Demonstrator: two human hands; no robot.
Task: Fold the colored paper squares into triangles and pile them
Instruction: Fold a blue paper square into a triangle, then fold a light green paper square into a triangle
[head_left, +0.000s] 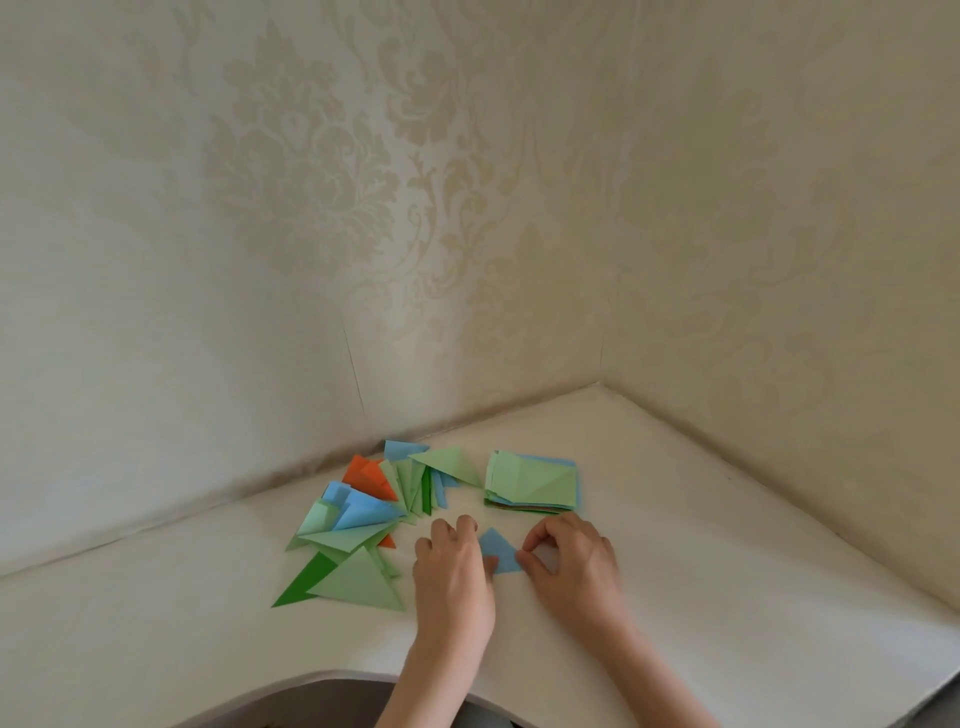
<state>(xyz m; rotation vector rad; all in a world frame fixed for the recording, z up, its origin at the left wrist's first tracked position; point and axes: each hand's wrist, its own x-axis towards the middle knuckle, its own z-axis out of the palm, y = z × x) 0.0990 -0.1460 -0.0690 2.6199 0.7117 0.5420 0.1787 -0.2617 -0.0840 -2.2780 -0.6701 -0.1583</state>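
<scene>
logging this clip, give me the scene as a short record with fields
surface: white table in a wallpapered corner
in work: blue paper, between both hands
left hand: fingers on the blue paper's left edge
right hand: pinching its right corner
unfolded: stack of squares, green on top
folded: loose pile of triangles, green, blue, orange
</scene>
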